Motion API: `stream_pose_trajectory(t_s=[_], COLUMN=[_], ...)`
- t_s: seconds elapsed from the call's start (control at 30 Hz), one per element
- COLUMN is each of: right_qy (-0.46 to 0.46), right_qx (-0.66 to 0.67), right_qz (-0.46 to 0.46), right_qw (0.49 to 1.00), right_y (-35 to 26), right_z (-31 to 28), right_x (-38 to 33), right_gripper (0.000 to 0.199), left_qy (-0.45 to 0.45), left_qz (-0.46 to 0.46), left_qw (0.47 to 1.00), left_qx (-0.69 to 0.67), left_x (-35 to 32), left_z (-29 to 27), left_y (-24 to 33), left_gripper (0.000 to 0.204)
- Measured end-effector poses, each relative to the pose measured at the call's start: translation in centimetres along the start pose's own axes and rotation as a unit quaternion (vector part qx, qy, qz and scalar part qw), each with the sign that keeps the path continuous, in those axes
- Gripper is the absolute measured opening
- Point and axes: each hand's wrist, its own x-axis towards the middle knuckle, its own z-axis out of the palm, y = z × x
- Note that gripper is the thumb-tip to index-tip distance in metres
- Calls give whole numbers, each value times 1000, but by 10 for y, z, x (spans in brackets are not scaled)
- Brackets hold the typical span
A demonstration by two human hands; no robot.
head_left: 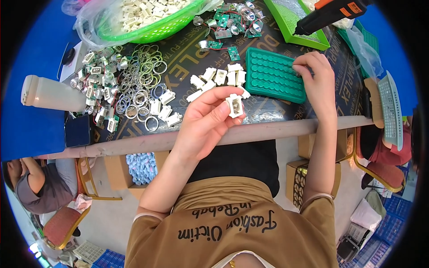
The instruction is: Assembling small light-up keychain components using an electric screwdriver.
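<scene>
My left hand (206, 117) pinches a small white plastic housing (234, 106) between thumb and fingers, above the table's near edge. Its open side faces up and shows a little metal inside. My right hand (316, 73) is at the right end of a green tray (272, 73) with rows of round cups. Thumb and fingers are drawn together there; whatever is between them is hidden. Just beyond my left hand lies a group of similar white housings (220, 77). More housings (166, 97) lie left of it, next to a heap of metal rings (142, 67).
At the far left stands a green basket (156, 31) full of white housings. Small green circuit boards (233, 53) with wires and reflectors lie at the back. A black glue gun (324, 18) hangs over a green box (319, 42). A whitish bottle (53, 93) lies at left.
</scene>
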Motion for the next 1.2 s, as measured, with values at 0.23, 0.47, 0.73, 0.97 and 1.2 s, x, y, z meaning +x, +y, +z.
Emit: stream_pose_trajectory(t_s=[0.23,0.47,0.73,0.97,1.2], right_qy=[104,168,70,30,35], right_qx=[236,128,34,132,-103], right_qz=[-101,-180,-146,-133,30], right_qw=[961,961,986,982,994], right_y=[-96,-103,-108,-89,10], right_z=[17,41,31,26,6], right_x=[-27,-37,-55,-51,0], right_gripper=[13,19,39,40,8], left_qy=[15,29,41,37,27], left_qz=[0,4,24,24,6], left_qw=[1000,999,999,999,1000], left_qx=[-7,-13,-13,21,13], left_x=[-1,-2,-2,-4,0], left_z=[0,4,1,-2,-1], left_y=[1,1,0,0,-1], left_gripper=[29,29,27,28,28])
